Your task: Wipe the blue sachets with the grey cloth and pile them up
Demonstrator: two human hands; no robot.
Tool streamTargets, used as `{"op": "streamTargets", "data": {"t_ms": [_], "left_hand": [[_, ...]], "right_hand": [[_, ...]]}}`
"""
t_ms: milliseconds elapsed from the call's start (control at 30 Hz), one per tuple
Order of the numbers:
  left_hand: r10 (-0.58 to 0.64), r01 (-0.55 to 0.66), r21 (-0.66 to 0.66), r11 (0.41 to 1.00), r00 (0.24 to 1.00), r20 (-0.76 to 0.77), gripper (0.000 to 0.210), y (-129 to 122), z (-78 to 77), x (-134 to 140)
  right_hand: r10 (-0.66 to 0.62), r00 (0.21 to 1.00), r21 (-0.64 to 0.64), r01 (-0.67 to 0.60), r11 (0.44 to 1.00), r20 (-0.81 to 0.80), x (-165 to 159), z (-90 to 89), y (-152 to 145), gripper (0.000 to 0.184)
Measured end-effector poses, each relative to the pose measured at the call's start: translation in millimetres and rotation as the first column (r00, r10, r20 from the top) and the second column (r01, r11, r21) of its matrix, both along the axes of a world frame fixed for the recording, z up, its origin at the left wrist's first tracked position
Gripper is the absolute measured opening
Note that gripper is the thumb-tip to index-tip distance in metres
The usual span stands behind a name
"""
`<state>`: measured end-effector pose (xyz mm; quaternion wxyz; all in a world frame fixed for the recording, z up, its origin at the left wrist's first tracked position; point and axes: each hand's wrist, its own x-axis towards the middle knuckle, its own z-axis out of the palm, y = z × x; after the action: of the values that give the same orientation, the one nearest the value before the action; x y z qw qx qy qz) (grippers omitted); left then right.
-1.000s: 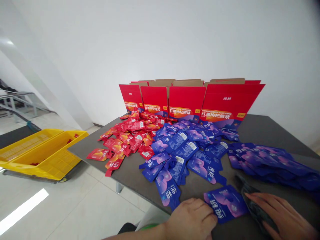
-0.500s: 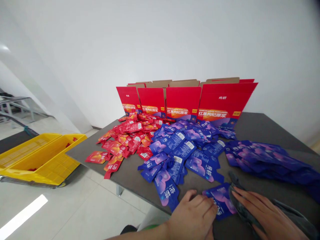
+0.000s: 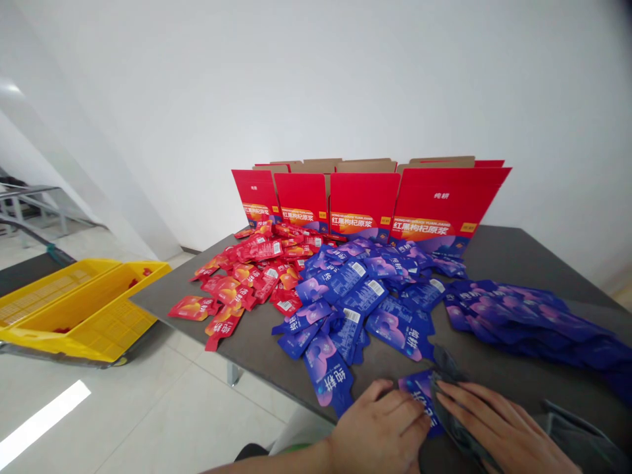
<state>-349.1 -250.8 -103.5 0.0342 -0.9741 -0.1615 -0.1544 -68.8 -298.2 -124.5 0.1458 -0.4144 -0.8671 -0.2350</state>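
My left hand (image 3: 382,424), fingers curled, holds the lower left edge of a blue drink pouch (image 3: 419,390) flat on the dark table. My right hand (image 3: 498,421) presses a dark grey cloth (image 3: 447,368) over the right part of that pouch, its fingers bent over the cloth. Just beyond my hands lies a heap of blue pouches (image 3: 363,293) with purple fruit prints and spouts. At the right, more blue pouches (image 3: 523,309) overlap in a neat row. The underside of the held pouch and my left fingertips are hidden.
A pile of red pouches (image 3: 241,273) covers the table's left part. Open red cartons (image 3: 363,204) stand along the back, before the white wall. Left of the table (image 3: 162,299), yellow crates (image 3: 103,322) holding some red things rest low on a cart.
My right hand and the cloth have slid left across the pouch, covering more of it. My left hand stays at the pouch's edge. The heaps have not moved.
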Motion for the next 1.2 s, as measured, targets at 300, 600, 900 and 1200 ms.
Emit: {"op": "streamTargets", "data": {"t_ms": [300,600,900,1200], "left_hand": [[0.07,-0.073,-0.051,0.996,0.996,-0.056,0.04,6.5,12.8,21.8],[0.068,-0.04,0.123,0.992,0.97,-0.233,0.029,35.0,60.0,68.1],[-0.031,0.002,-0.218,0.976,0.991,-0.129,0.037,143.7,107.3,129.7],[-0.142,0.136,-0.191,0.972,0.99,-0.021,0.051,200.6,59.4,200.7]], "right_hand": [[-0.356,0.906,-0.197,0.315,0.928,-0.228,62.3,-35.1,2.0,0.058],[-0.419,0.857,-0.114,0.404,0.908,-0.299,54.2,-33.4,1.9,0.049],[-0.483,0.813,-0.16,0.457,0.875,-0.325,33.6,-12.0,-3.3,0.05],[-0.445,0.838,-0.092,0.44,0.893,-0.316,33.0,-3.4,-3.2,0.047]]}}
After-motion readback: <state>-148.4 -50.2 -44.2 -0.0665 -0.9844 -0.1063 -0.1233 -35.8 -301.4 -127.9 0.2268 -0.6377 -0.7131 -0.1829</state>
